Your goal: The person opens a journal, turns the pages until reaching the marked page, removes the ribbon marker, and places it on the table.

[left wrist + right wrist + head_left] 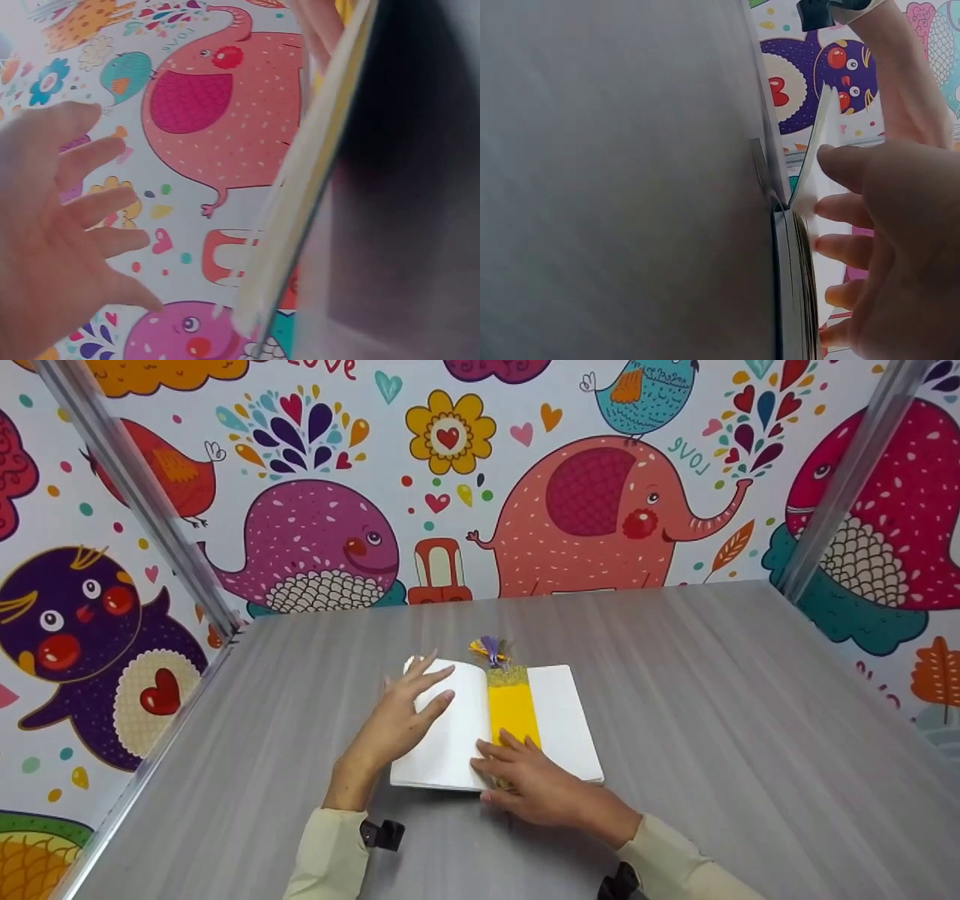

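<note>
An open book with blank white pages lies on the table. Along its inner fold rests a yellow bookmark with a glittery band and a purple-and-yellow tassel beyond the top edge. My left hand hovers over the left page, fingers spread; in the left wrist view a gap separates it from the book, whose left side is raised off the table. My right hand lies across the bookmark's lower end and the fold, fingers extended. In the right wrist view its fingertips touch the page.
The grey wood-grain table extends around the book on all sides. Behind it stands a wall printed with cartoon animals, with metal posts at the corners. Dark camera mounts sit on both wrists.
</note>
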### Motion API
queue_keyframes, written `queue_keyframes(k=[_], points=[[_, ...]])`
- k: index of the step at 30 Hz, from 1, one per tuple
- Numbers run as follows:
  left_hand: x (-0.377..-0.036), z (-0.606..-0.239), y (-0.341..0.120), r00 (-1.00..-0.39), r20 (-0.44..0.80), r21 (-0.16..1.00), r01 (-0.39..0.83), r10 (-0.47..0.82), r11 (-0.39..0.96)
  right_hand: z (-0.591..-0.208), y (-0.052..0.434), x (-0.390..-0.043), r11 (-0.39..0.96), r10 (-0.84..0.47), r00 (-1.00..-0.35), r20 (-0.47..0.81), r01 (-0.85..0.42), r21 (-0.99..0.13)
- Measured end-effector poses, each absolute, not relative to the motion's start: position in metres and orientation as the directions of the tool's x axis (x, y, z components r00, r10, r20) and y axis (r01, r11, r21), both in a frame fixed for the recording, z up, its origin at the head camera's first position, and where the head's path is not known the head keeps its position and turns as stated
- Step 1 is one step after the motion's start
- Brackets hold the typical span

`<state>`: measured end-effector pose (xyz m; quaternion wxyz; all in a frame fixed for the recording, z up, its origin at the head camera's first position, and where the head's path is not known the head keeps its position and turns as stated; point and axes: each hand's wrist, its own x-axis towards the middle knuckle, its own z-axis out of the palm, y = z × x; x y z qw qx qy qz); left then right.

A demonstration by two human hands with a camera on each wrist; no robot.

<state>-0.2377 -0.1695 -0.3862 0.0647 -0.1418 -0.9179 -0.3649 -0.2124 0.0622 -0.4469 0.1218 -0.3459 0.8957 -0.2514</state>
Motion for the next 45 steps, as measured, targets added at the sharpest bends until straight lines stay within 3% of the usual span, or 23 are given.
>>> queue_keyframes(k=[6,14,24,33,45], points=[[-0.246,-0.409,-0.176,-0.959,0.041,0.648,0.239,0.28,0.723,-0.445,0.064,-0.211,0.636,-0.712,-0.698,-0.078,-0.594,-0.493],[-0.246,-0.421,-0.177,-0.891,-0.105,0.572,0.309,0.442,0.759,-0.441,0.07,-0.213,0.606,-0.759,-0.643,-0.103,-0.64,-0.473],[-0.242,-0.428,-0.175,-0.866,-0.275,0.509,0.237,0.417,0.827,-0.441,0.072,-0.215,0.606,-0.767,-0.631,-0.118,-0.653,-0.454],[-0.243,-0.432,-0.174,-0.855,-0.326,0.487,0.213,0.403,0.847,-0.44,0.072,-0.215,0.625,-0.762,-0.632,-0.145,-0.656,-0.423],[-0.242,-0.429,-0.168,-0.871,-0.307,0.463,0.216,0.384,0.859,-0.439,0.07,-0.215,0.629,-0.75,-0.651,-0.115,-0.647,-0.431]])
